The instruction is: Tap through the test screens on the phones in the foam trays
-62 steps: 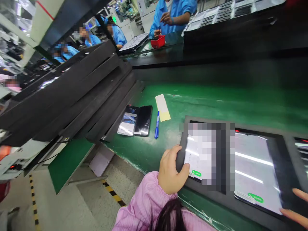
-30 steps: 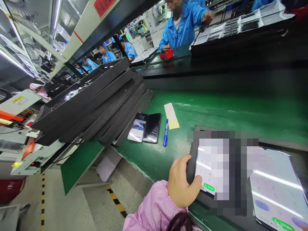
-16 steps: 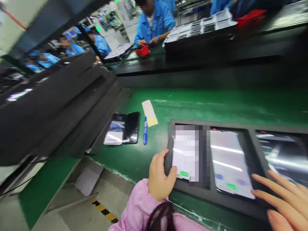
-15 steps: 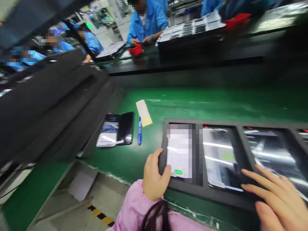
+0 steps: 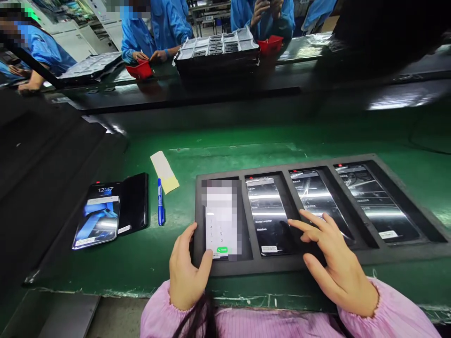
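A dark foam tray lies on the green bench with several phones in its slots. My left hand grips its left end, fingers along the outer side and thumb by the lower corner of the first phone, which shows a dial pad and a green call button. Open, with fingers spread, my right hand hovers at the tray's middle. Its index fingertip is at the right edge of the second phone, whose dark screen lists "Change Language" and "Shutdown". Its other fingers partly cover the third phone. A fourth phone lies rightmost.
Left of the tray lie a lit phone reading 12:37, a black phone-like slab, a blue marker and a paper slip. Across the partition, people in blue work near red bins and a loaded parts tray.
The view has swung right, showing more of the tray. The second phone's light display with a green patch is now a dark menu. My right index finger is now by that phone's middle.
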The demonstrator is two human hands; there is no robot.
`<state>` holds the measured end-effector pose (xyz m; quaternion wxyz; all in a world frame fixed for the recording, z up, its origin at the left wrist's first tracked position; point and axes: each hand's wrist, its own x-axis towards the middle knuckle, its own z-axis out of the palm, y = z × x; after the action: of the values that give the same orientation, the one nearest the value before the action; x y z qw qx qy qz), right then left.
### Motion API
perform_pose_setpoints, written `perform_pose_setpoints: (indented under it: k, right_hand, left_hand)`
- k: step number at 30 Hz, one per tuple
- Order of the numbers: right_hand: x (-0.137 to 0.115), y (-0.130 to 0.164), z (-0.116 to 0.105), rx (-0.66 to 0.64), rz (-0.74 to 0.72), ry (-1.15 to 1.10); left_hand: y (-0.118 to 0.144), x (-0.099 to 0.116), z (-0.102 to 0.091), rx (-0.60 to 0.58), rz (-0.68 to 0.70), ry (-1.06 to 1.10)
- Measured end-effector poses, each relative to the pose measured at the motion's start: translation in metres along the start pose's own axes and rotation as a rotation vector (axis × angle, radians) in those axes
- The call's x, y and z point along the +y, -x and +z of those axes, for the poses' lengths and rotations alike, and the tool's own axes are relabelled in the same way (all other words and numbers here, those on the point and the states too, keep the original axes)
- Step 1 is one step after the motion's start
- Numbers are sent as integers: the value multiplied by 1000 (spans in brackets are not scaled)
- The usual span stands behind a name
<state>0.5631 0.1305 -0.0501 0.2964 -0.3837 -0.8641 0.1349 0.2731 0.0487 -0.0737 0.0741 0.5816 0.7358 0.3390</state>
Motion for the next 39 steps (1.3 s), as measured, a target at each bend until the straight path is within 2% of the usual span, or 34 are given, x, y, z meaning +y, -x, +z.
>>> perform_pose_setpoints:
  k: [4,7,11,18,23,26,29,31,36,37,39]
  right_hand:
    - [-18,-4,8,-11,-50,-144]
    - [-31,-10,15,-102,-170,-164]
    - [-42,-18,22,-201,-247,-75]
    - [-55,-29,36,-323,-339,168]
    - [-59,-30,45,-288,-285,129]
    - [-55,-28,41,-147,-283,100]
    - [-55,-29,38,-59,-170,123]
    - [-58,-30,39,-87,-139,101]
    - [-66,-32,46,-248,-263,46]
    - [-67,-32,46,-245,-246,40]
    - [-66,-32,45,-151,-164,4]
  left_hand:
    - [3,2,-3,-37,133,94]
    - [4,6,-3,-102,182,182]
    - [5,8,-2,-161,165,237]
    - [6,11,-1,-142,114,237]
    - [7,12,1,-137,108,225]
    - [6,13,0,-140,103,228]
    - [6,13,0,-146,101,232]
    - [7,12,0,-147,101,230]
    - [7,10,0,-149,108,225]
    - [6,10,-1,-150,109,224]
    - [6,10,-1,-149,111,221]
